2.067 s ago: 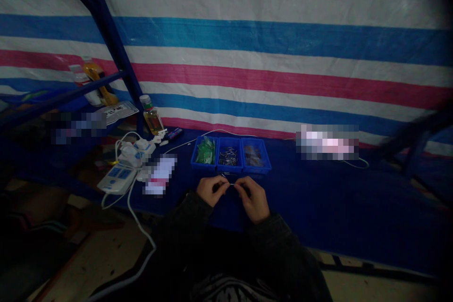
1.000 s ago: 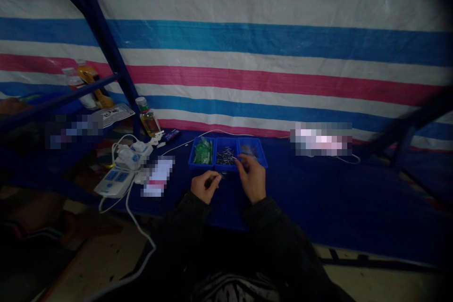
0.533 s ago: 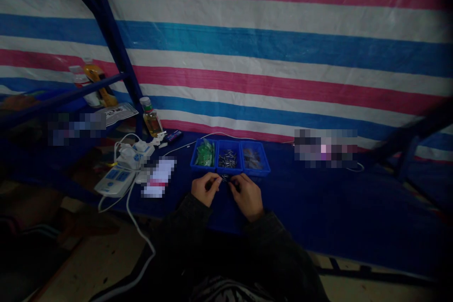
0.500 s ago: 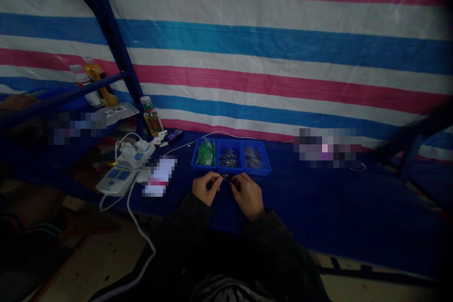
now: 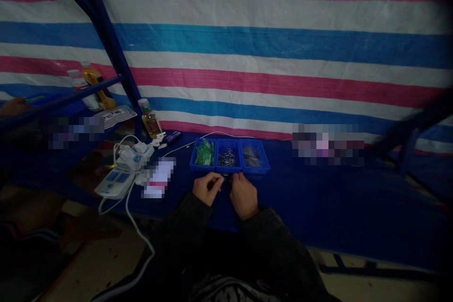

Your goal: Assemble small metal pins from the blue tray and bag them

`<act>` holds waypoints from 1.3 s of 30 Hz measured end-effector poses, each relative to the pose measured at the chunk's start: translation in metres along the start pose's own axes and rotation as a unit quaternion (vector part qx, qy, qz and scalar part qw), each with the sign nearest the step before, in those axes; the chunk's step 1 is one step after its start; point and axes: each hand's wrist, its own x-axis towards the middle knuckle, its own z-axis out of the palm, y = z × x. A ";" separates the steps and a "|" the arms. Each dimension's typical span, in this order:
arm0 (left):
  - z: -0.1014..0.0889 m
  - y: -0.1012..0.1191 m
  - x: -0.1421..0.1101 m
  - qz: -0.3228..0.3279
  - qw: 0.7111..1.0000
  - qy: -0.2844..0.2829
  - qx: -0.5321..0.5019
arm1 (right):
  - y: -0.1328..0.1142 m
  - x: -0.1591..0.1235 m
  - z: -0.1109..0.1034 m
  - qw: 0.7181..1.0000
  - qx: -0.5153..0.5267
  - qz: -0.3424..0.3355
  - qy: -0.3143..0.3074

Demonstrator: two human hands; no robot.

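My left hand point(image 5: 207, 188) is closed in a pinch, thumb against forefinger, just in front of the blue bins. What sits between its fingertips is too small to make out. Close by on the right, my right hand point(image 5: 244, 194) is also closed, its fingertips hidden under the hand. A few small dark metal pieces point(image 5: 227, 177) lie between the two hands. Beyond them stand three joined blue bins: the left bin point(image 5: 193, 166) has green plastic packets, the middle bin point(image 5: 228, 169) short metal pins or screws, and the right bin point(image 5: 255, 170) small clear packets.
A blurred-out phone-like slab point(image 5: 161, 177) lies left of my hands, beside white power strips point(image 5: 115, 181) with cables. Behind them stand a drink bottle point(image 5: 150, 120) and a small dark box point(image 5: 173, 137). A blue post point(image 5: 113, 52) rises at left. Another person's hand point(image 5: 14, 105) shows far left.
My right hand went from beside the left to the middle bin, then came back next to the left hand. Now it has turned more knuckles-up. The left hand stays nearly in place.
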 end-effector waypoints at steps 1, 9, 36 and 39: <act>0.000 0.000 0.000 -0.001 1.000 0.000 -0.001 | 0.000 0.000 0.001 1.000 -0.005 0.001 -0.002; -0.001 -0.002 0.000 -0.008 1.000 0.008 -0.017 | 0.010 -0.006 0.005 0.995 0.092 -0.024 0.039; 0.009 -0.012 0.000 0.008 0.997 -0.057 0.050 | 0.016 -0.007 -0.001 0.952 0.261 -0.103 0.121; 0.008 -0.010 0.000 0.035 0.995 -0.063 0.064 | 0.015 -0.007 -0.003 0.944 0.293 -0.104 0.108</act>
